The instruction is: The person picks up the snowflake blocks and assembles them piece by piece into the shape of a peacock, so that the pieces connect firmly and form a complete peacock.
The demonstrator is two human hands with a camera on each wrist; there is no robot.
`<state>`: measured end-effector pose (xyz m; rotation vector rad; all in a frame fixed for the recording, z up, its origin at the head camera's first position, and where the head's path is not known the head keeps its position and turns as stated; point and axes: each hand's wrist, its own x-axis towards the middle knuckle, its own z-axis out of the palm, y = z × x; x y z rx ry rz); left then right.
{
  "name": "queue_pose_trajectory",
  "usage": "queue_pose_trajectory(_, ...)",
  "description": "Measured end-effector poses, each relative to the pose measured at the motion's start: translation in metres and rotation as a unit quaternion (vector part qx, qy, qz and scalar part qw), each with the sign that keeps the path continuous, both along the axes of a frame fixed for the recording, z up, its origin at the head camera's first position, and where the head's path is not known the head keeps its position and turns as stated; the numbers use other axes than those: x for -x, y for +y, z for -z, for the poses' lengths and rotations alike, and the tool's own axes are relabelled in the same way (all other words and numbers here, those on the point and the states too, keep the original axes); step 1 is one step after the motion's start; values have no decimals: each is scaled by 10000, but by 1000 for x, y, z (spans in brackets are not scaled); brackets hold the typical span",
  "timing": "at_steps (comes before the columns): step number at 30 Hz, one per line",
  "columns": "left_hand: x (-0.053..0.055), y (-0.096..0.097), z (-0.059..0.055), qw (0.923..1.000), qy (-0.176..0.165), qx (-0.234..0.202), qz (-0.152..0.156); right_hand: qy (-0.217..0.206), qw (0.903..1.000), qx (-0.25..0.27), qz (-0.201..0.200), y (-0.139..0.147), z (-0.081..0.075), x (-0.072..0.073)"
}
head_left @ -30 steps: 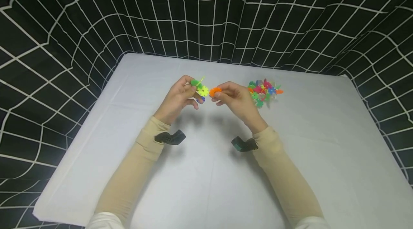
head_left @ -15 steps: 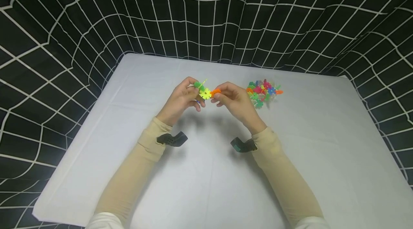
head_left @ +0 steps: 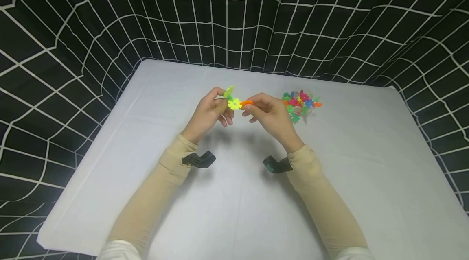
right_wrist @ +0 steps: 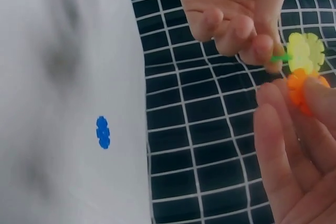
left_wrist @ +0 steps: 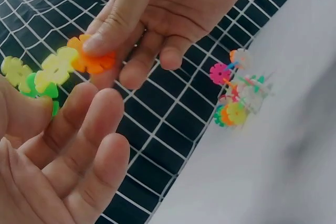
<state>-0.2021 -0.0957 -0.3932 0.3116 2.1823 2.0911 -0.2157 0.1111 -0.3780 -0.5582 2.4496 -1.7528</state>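
Note:
Both hands meet above the white table with flower-shaped plastic linking discs between them. My left hand [head_left: 208,114] pinches a green disc [left_wrist: 47,89] between thumb and fingers. Joined to that are two yellow discs, one facing up [head_left: 234,104] and another [head_left: 229,91] tilted behind it. My right hand [head_left: 274,118] pinches an orange disc [head_left: 246,103], thumb on top. In the left wrist view the orange disc's edge overlaps the nearer yellow disc [left_wrist: 59,66]. The other fingers of both hands are loosely bent. A blue disc [right_wrist: 103,132] lies on the table, hidden in the head view.
A pile of mixed-colour flower discs [head_left: 302,103] lies on the white table [head_left: 234,211], just beyond the right hand. Dark curtain with white grid lines [head_left: 242,20] hangs around the back and sides. Each wrist carries a dark camera mount [head_left: 199,159].
The left hand has moved slightly right, bringing the yellow disc against the orange one. The joined discs have turned in the fingers, and the orange disc now shows more edge-on. The pile stays put.

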Motion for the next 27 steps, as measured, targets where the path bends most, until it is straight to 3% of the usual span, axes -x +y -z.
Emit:
queue_pose_trajectory(4,-2,0,-1,9996,-95,-271,-45,210,9997,25,96,-2,0,-1)
queue_pose_trajectory(9,-4,-1,-3,9963,-176,-775,328,368,9992,-29,132,-5,0,-1)
queue_pose_trajectory(14,-3,-2,-1,9964,-117,-663,514,571,9980,-180,199,-7,1,-3)
queue_pose_trajectory(20,-3,-2,0,9964,-85,-663,523,1206,9892,-713,442,-11,3,-10)
queue_pose_trajectory(27,-3,2,0,9941,-197,-833,671,1429,9862,-524,648,-16,5,-15)
